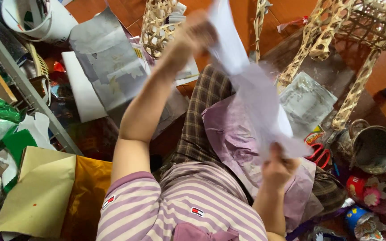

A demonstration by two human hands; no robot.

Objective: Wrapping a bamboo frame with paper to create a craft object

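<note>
My left hand (192,33) is stretched far forward and grips the top end of a long pale purple sheet of paper (251,89). My right hand (279,168), close to my body, pinches the sheet's lower end. The sheet hangs stretched and blurred between both hands. A larger crumpled purple sheet (228,138) lies over my lap and my checked trousers (202,116).
Woven bamboo frames (157,24) (358,27) stand ahead on the red floor. Red-handled scissors (320,154) and a metal pot (376,149) lie at right. Grey and white sheets (108,58), gold and green papers (45,192), a white bucket (41,18) and a metal rail (23,80) crowd the left.
</note>
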